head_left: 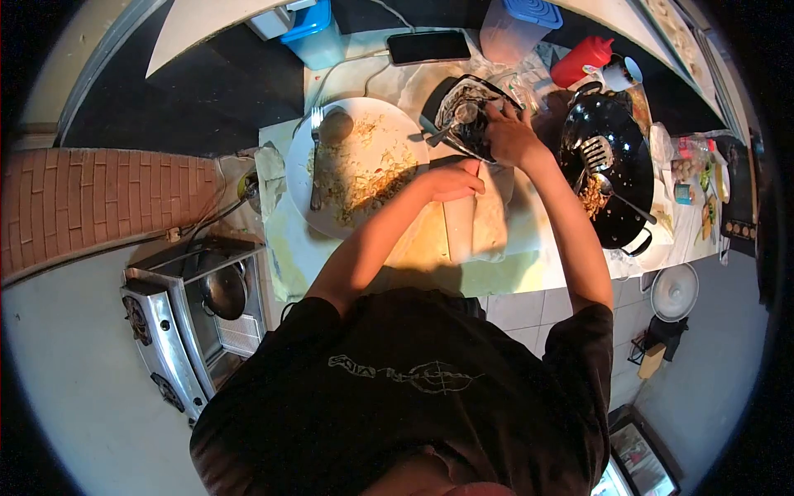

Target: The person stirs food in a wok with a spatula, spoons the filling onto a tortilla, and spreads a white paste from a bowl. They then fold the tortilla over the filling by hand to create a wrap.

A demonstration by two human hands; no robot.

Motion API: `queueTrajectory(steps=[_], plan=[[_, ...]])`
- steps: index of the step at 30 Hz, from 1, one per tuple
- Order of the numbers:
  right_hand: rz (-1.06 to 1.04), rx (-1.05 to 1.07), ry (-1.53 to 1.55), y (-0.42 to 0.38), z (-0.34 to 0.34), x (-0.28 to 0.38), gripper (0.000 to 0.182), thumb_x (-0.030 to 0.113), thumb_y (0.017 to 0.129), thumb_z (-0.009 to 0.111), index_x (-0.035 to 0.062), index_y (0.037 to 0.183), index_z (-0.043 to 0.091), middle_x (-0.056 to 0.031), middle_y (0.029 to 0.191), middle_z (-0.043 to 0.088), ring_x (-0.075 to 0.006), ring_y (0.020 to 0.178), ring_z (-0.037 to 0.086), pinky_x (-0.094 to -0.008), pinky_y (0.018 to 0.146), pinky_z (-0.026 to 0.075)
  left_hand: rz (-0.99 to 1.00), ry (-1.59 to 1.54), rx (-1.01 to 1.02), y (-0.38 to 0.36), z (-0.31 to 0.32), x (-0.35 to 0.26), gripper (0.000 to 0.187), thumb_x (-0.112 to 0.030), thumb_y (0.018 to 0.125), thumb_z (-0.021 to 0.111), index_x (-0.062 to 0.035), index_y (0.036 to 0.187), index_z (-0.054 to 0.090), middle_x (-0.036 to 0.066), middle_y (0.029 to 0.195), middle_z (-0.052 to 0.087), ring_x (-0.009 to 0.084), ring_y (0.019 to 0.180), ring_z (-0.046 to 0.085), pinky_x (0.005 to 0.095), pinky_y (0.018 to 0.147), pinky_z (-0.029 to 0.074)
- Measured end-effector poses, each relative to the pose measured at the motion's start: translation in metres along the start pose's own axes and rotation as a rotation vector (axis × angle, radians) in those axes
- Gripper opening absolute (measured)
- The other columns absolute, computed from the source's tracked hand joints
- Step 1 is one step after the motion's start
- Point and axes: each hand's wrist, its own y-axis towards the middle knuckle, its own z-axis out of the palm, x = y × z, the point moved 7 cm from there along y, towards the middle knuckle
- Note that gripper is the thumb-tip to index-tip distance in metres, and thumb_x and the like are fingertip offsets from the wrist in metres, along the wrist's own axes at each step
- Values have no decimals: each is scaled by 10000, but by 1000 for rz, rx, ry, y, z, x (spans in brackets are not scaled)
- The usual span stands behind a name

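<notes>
My left hand (455, 180) is closed at the top end of a pale, thin, elongated wrapper (460, 230), which reaches down toward the table's front edge. My right hand (513, 139) is over a black tray (445, 93) smeared with whitish paste, its fingers apart and touching the paste or the tray's inside. In the tray rests a spoon (465, 114), its handle over the left rim. Left of my hands is a large white plate (299, 178) with a shredded, browned filling (376, 186), a fork (316, 157) and a round-headed spoon (337, 128).
A black wok (620, 136) with a slotted spatula (595, 155) and food bits (592, 197) stands at right. Behind are a phone (428, 48), a blue-lidded container (517, 29) and a red squeeze bottle (581, 62). A gas stove (161, 347) is at lower left.
</notes>
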Motion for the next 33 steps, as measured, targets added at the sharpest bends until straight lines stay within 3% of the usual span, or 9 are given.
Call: queueTrajectory(steps=[1,3,8,10,15,20,22,28,33], plan=[[3,3,-1,-2,-2,-1,290,135,803,558,106,1030,735,-92,1493,365,-340,1350,333,-575,1090,233,18,-47,45,2,2,-1,434,76,773,577,-45,1189,570,36,1150,634,139,1085,580,297,957,446],[-28,58,116,-4,-3,2,362,78,793,566,229,1073,739,-114,1476,365,-421,1371,296,-657,1100,194,3,10,6,5,-5,4,443,78,773,573,-46,1198,569,36,1155,635,141,1090,580,299,962,444],[-92,-49,223,7,4,7,483,24,771,560,273,1156,712,-123,1412,395,-375,1350,319,-612,1074,228,-22,118,-47,6,-13,10,452,82,773,572,-47,1207,566,36,1168,631,142,1099,577,299,966,441],[-134,-84,270,6,1,12,528,11,764,558,286,1195,694,-125,1395,400,-358,1344,327,-598,1062,239,23,-29,3,-1,0,-2,451,85,773,570,-49,1204,565,35,1172,626,140,1100,573,299,961,441],[-99,-17,207,14,3,18,572,71,811,509,364,1290,613,-103,1506,322,-376,1370,307,-616,1091,212,15,18,14,-6,10,-12,442,85,773,566,-46,1195,562,30,1157,623,140,1085,573,297,947,441],[-121,-44,159,17,10,22,526,95,824,518,364,1259,638,-80,1511,319,-365,1379,295,-614,1082,221,1,22,47,-7,14,-15,429,78,767,576,-36,1180,563,30,1145,624,138,1066,575,294,936,443],[-135,-45,162,14,5,21,506,105,828,523,367,1242,650,-74,1518,312,-363,1383,290,-613,1078,224,23,-30,-13,-7,16,-16,395,59,736,573,-49,1115,552,-9,1029,596,90,944,549,259,824,446],[-188,18,113,8,3,14,340,131,827,537,225,1084,740,-67,1506,357,-340,1398,276,-571,1108,193,34,-87,43,-5,11,-12,434,78,764,579,-24,1185,563,42,1131,630,140,1061,584,297,949,447],[-208,26,-26,2,0,15,274,133,802,569,169,1000,755,-67,1501,372,-326,1370,318,-545,1095,212,35,-75,26,-10,18,-20,413,75,746,573,-28,1145,547,34,1099,613,135,1021,575,287,914,452]])
